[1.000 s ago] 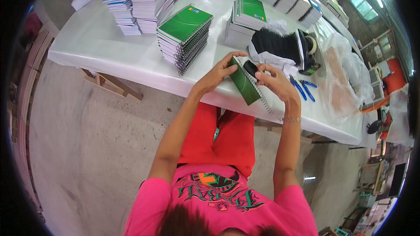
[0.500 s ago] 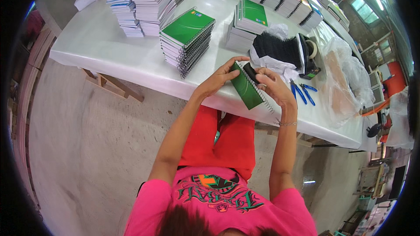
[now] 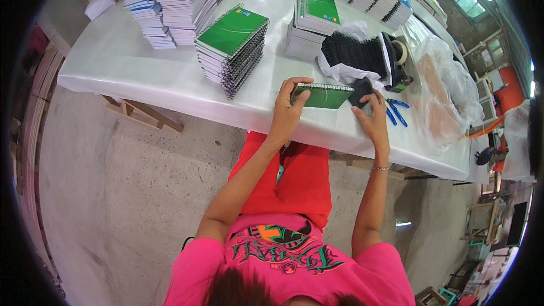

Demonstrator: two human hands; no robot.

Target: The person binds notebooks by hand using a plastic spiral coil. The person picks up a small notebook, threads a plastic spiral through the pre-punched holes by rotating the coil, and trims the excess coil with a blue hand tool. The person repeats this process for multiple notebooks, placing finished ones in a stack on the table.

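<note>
My left hand [image 3: 288, 110] grips the left end of a green spiral notebook [image 3: 324, 98], thumb on the cover and fingers behind. The notebook is held over the table's front edge, its coil binding along the upper side. At its right end, my right hand [image 3: 374, 122] has its fingers closed on a small black object [image 3: 360, 92] whose kind I cannot make out; it is by the end of the coil. Blue-handled cutters [image 3: 398, 112] lie just right of that hand. A pile of green spiral notebooks [image 3: 233, 29] stands to the left.
Black binding coils [image 3: 354, 55] lie on white wrapping beside a black tape dispenser [image 3: 399, 56]. Behind stands a stack of green-covered pads [image 3: 318, 12]. Tall paper stacks [image 3: 175, 8] rise at the far left, and a clear plastic bag [image 3: 447, 79] sits at the right table edge.
The notebook has turned from a steep slant to nearly level, coil side up. My right hand and the black object have shifted right, from over the coil to its right end.
</note>
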